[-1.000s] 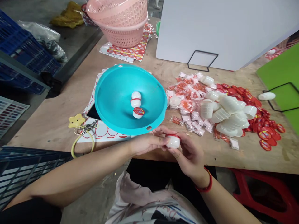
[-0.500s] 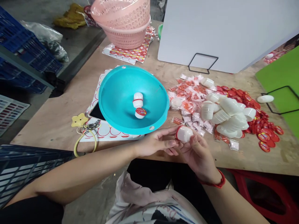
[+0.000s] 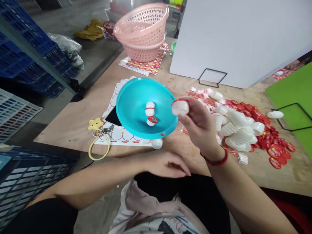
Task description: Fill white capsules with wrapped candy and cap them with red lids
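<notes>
My right hand (image 3: 201, 126) is raised at the right rim of the turquoise bowl (image 3: 131, 97), closed on a small white cup with a red lid (image 3: 180, 108). Inside the bowl lie a few similar pieces, among them a white cup with a red printed lid (image 3: 151, 121). My left hand (image 3: 168, 164) rests at the table's front edge, fingers loosely stretched and holding nothing. Just in front of the bowl lies another white cup (image 3: 157, 143).
To the right are piled white cups (image 3: 240, 125), red lids (image 3: 278, 149) and small packets (image 3: 202, 97). Stacked pink baskets (image 3: 143, 48) stand at the back. White (image 3: 234, 39) and green boards (image 3: 294, 91) border the table. A phone (image 3: 113, 117) and a yellow keyring (image 3: 99, 152) lie left.
My right hand has lifted the lidded cup up toward the bowl's right rim. My left hand has let go of it and drawn back to the table edge. The view has shifted slightly.
</notes>
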